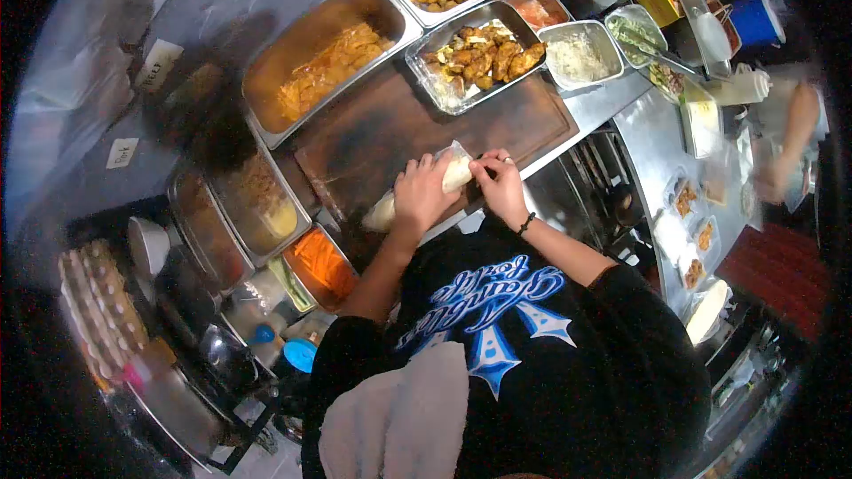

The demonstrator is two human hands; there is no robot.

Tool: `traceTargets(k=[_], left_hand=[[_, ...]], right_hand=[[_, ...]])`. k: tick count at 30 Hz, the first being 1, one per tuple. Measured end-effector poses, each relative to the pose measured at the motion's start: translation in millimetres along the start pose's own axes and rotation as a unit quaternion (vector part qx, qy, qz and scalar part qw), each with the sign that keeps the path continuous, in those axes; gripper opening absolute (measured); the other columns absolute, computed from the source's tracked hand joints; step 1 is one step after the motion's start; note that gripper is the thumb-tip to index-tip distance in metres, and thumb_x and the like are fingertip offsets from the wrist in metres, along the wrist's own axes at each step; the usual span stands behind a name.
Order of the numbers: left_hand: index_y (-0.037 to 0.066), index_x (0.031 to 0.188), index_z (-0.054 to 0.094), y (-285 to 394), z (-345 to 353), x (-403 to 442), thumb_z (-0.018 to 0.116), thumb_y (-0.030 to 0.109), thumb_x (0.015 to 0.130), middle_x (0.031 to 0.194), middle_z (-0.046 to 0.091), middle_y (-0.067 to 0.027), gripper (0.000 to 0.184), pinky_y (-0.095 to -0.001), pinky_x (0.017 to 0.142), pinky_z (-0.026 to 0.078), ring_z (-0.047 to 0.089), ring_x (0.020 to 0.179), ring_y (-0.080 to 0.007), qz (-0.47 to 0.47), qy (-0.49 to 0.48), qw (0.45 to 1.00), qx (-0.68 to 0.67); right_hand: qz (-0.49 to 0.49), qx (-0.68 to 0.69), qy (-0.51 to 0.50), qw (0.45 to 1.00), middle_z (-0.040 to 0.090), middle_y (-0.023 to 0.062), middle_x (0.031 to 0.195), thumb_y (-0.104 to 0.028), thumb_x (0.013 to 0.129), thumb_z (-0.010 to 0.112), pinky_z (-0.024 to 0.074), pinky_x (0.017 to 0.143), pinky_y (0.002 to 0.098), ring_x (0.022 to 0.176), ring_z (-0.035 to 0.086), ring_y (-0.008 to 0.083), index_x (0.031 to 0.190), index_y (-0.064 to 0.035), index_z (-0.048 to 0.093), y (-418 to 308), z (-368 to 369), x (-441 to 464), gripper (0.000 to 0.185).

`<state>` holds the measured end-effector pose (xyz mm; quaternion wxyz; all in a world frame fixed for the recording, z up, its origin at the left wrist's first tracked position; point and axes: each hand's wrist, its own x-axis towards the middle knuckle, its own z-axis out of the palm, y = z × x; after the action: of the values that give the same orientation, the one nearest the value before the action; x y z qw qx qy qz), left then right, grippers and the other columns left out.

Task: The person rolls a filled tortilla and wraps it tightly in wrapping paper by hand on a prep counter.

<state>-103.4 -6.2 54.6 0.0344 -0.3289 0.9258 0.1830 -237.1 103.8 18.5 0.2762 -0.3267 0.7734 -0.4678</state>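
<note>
The left hand (422, 190) is closed over the middle of a pale roll (456, 172), its fingers curled across the top. The right hand (503, 188) has its fingertips together, pinching the end of the roll at about 2 o'clock. The roll, which seems to be in a clear wrapper, lies slanted from 8 to 2 o'clock on the near edge of the wooden board (355, 155), just in front of the person's body.

If the left hand bears down too hard, the soft-looking roll could flatten or push its filling out at the 8 o'clock end, which neither hand supports. A sharp tug by the right hand could tear the wrapper or twist the roll loose. Because it sits so near the edge, a slip toward 6 o'clock could drop it against the black shirt (532, 364).

Farther out, the tray of browned pieces (454, 110) stands at 1 o'clock, where a quick reach could knock it. The beaded bracelet (527, 223) on the right wrist might snag loose wrapper. Orange strips (324, 262) lie at 8 o'clock; a dragging left sleeve could catch them.
</note>
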Motion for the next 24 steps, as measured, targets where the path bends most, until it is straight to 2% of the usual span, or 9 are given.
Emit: traceTargets(k=[4,7,9,10,15,20,21,23,24], left_hand=[[0.019,0.131,0.053,1.4,-2.3,-1.7,0.081,0.035,0.067,0.106,0.06,-0.0088,0.071,-0.0439,0.078,0.053,0.06,0.099,-0.0317,0.003,0.012,1.0,-0.01],[0.019,0.132,0.053,2.8,-3.4,-3.6,0.081,0.036,0.067,0.106,0.061,-0.0095,0.072,-0.0445,0.078,0.053,0.06,0.098,-0.0318,0.004,0.015,1.0,-0.018],[0.019,0.132,0.053,2.7,-5.7,-2.9,0.081,0.036,0.067,0.106,0.061,-0.0098,0.072,-0.0448,0.078,0.053,0.061,0.098,-0.032,0.004,0.022,1.0,-0.021],[0.018,0.13,0.055,3.4,-7.5,-2.9,0.08,0.034,0.068,0.107,0.062,-0.0092,0.069,-0.0455,0.078,0.053,0.061,0.099,-0.0311,-0.001,0.02,0.999,-0.026],[0.018,0.127,0.056,-0.2,0.0,-4.7,0.08,0.032,0.068,0.109,0.062,-0.009,0.066,-0.0464,0.078,0.052,0.061,0.1,-0.0308,0.0,0.043,0.998,-0.039],[0.017,0.127,0.056,0.1,1.0,-4.8,0.08,0.033,0.068,0.108,0.062,-0.0101,0.065,-0.0475,0.077,0.053,0.061,0.099,-0.0315,0.006,0.053,0.998,-0.046],[0.017,0.127,0.056,0.7,1.3,-7.7,0.08,0.033,0.068,0.108,0.062,-0.0101,0.065,-0.0475,0.077,0.053,0.061,0.099,-0.0315,0.002,0.054,0.997,-0.047],[0.017,0.125,0.057,1.4,-2.5,-2.3,0.08,0.033,0.068,0.109,0.062,-0.0103,0.063,-0.0476,0.079,0.053,0.061,0.1,-0.0319,-0.012,0.019,0.999,-0.05],[0.018,0.133,0.052,0.3,-3.3,-2.4,0.08,0.035,0.068,0.111,0.062,-0.0108,0.072,-0.0475,0.081,0.052,0.061,0.102,-0.0322,-0.003,0.011,0.999,-0.035]], right_hand=[[-0.014,-0.012,0.016,1.0,0.063,0.0182,0.093,-0.016,0.086,0.069,0.0507,0.077,0.0371,0.09,0.062,0.0329,0.085,0.0039,0.069,7.4,4.3,5.8,0.02],[0.034,-0.007,-0.04,0.999,0.063,0.0189,0.094,-0.015,0.085,0.069,0.0507,0.077,0.0387,0.091,0.063,0.0332,0.083,0.0035,0.068,-3.2,-6.7,9.2,0.019],[-0.021,-0.055,-0.005,0.998,0.064,0.0196,0.094,-0.015,0.085,0.068,0.0505,0.077,0.0408,0.089,0.063,0.0346,0.084,0.0021,0.068,-30.5,-17.6,3.6,0.017],[-0.095,-0.085,0.0,0.992,0.064,0.0192,0.094,-0.014,0.085,0.068,0.0504,0.077,0.0421,0.086,0.063,0.0357,0.084,0.0008,0.069,-23.4,-13.3,1.9,0.015],[-0.115,-0.142,-0.01,0.983,0.064,0.0192,0.09,-0.018,0.086,0.067,0.0497,0.076,0.0437,0.083,0.062,0.0373,0.087,-0.0003,0.071,-26.7,-9.8,-2.0,0.018],[0.01,-0.105,-0.046,0.993,0.066,0.0199,0.093,-0.026,0.087,0.067,0.05,0.077,0.0418,0.08,0.064,0.0349,0.089,-0.0003,0.073,-2.6,-0.1,6.4,0.026],[0.009,-0.106,-0.049,0.993,0.066,0.0199,0.093,-0.026,0.087,0.067,0.05,0.077,0.0418,0.08,0.064,0.0349,0.089,-0.0003,0.073,-7.7,-3.3,7.3,0.026],[0.127,-0.041,-0.165,0.977,0.067,0.021,0.093,-0.029,0.087,0.067,0.05,0.079,0.0402,0.088,0.063,0.0336,0.085,0.001,0.072,-21.8,-15.7,21.5,0.03],[0.111,-0.022,-0.181,0.977,0.066,0.0137,0.086,-0.023,0.088,0.07,0.0499,0.066,0.0314,0.073,0.066,0.0221,0.09,0.0019,0.069,-16.7,-14.6,27.5,0.025]])
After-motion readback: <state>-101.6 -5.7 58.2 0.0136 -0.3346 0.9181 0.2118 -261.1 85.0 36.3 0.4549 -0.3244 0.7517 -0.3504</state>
